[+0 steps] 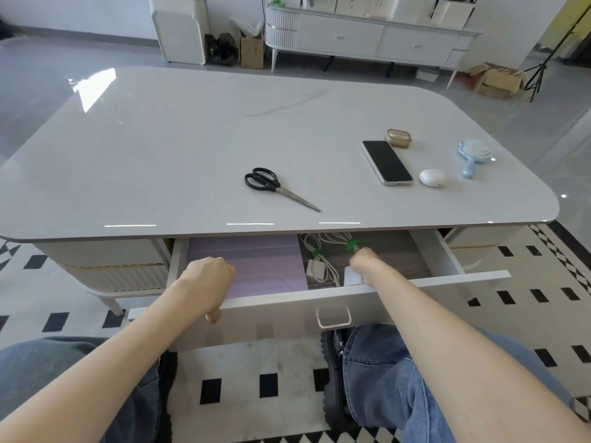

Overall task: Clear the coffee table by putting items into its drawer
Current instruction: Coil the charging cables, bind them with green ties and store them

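Note:
The white drawer (454, 278) under the coffee table (160, 155) is pulled out toward me. My left hand (208, 279) grips the top edge of the drawer front, thumb on the outside. My right hand (363, 263) reaches into the drawer and holds a white charger block (351, 279). Inside lie a purple tablet case (256, 266) and white cables (323, 251) with green ties. On the tabletop sit black scissors (271, 185), a phone (387, 162), a gold earbud case (398, 138), a white earbud case (432, 177) and a blue hairbrush (472, 155).
A metal handle (333, 316) hangs on the drawer front. My knees and a black shoe (334, 372) are below, on a checkered rug. A white sideboard (367, 36), cardboard boxes (499, 79) and a tripod stand behind the table.

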Demonstrator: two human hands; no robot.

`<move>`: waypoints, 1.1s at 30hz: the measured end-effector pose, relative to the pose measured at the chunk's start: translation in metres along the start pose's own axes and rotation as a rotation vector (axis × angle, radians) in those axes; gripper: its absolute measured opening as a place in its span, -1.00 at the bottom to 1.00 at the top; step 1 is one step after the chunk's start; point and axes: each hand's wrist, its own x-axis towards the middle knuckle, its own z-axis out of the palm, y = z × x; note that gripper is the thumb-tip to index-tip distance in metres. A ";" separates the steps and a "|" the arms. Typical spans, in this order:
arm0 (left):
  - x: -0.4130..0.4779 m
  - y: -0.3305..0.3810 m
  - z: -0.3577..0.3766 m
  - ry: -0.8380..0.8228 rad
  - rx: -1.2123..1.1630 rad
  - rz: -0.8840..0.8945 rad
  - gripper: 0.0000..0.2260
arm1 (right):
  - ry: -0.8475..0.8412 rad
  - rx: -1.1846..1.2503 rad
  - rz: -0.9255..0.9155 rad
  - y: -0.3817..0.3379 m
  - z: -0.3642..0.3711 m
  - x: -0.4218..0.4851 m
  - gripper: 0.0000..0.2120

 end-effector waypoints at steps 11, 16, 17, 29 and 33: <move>0.001 -0.015 0.022 0.237 -0.109 -0.035 -0.87 | 0.030 -0.136 -0.114 -0.021 0.007 -0.002 -0.71; 0.012 -0.019 0.022 0.315 -0.181 -0.085 -0.74 | 0.006 -0.248 -0.148 -0.033 -0.002 0.004 -0.75; 0.015 -0.020 0.021 0.324 -0.193 -0.089 -0.72 | -0.005 -0.261 -0.154 -0.033 -0.003 0.009 -0.75; 0.005 -0.014 0.018 0.208 -0.169 -0.008 -0.80 | -0.051 -0.097 -0.113 -0.015 0.007 -0.002 -0.58; -0.007 -0.004 0.021 0.129 -0.139 0.040 -0.80 | -0.094 -0.067 -0.062 0.001 0.003 -0.011 -0.56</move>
